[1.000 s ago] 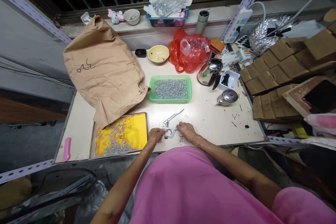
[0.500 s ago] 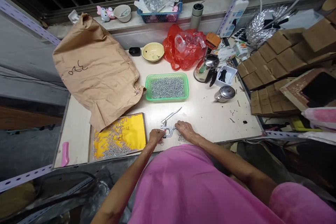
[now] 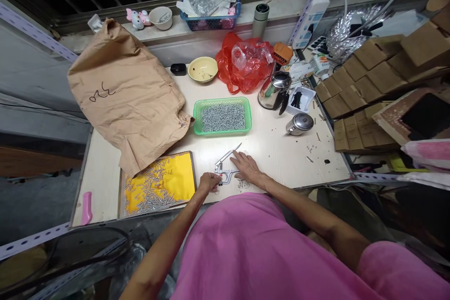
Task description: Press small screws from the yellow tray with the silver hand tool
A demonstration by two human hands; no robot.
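Observation:
Snap-fastener pliers [image 3: 230, 172] lie near the front edge of the table, their upper handle raised at a slant. At the jaw end, my left hand [image 3: 210, 182] is closed in a pinch; whatever its fingertips hold is too small to make out. My right hand [image 3: 248, 168] is open over the handle end, fingers spread, with the fingertips close to the raised handle. Left of the pliers, small metal pins [image 3: 154, 197] are scattered over a yellow sheet [image 3: 183, 171] in a shallow tray. Beyond the pliers, a green basket [image 3: 197, 122] holds many similar metal pins.
A large brown paper bag [image 3: 130, 98] overlaps the tray's back. Behind the basket are a yellow bowl [image 3: 203, 69] and a red plastic bag [image 3: 242, 65]. A kettle [image 3: 274, 91], a lidded metal cup [image 3: 300, 124] and stacked cardboard boxes [image 3: 369, 89] stand to the right.
My right hand has spread its fingers and reached forward from the lower handle toward the raised one. My left hand stays pinched at the jaw end.

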